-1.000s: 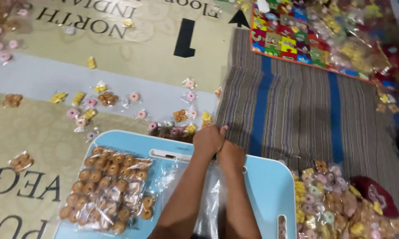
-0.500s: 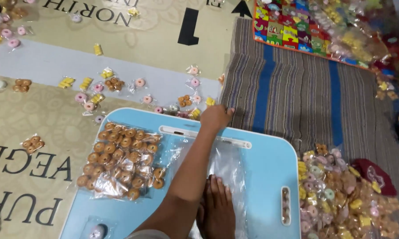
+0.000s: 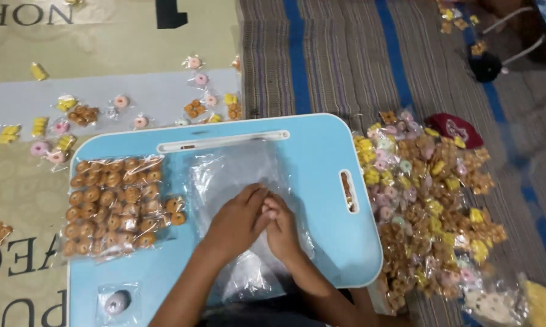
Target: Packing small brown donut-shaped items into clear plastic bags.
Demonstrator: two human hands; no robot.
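My left hand (image 3: pixel 235 219) and my right hand (image 3: pixel 283 229) meet fingertip to fingertip in the middle of a light blue lap table (image 3: pixel 321 157). Both rest on a stack of clear plastic bags (image 3: pixel 233 172), with the fingers curled and pinching the top bag. Whether something small sits between the fingertips is hidden. A clear pack filled with small brown ring cookies (image 3: pixel 112 203) lies on the table to the left of my left hand. One wrapped round sweet (image 3: pixel 117 301) lies at the table's near left corner.
A big heap of small wrapped snacks, yellow, pink and brown (image 3: pixel 427 200), lies on the striped mat (image 3: pixel 321 54) right of the table. More wrapped snacks (image 3: pixel 82 115) are scattered on the printed floor sheet beyond the table. A dark red pouch (image 3: pixel 451 128) sits by the heap.
Both hands were at the table's far edge a second ago; the right hand drew back first, then the left, and now they meet mid-table on the bags.
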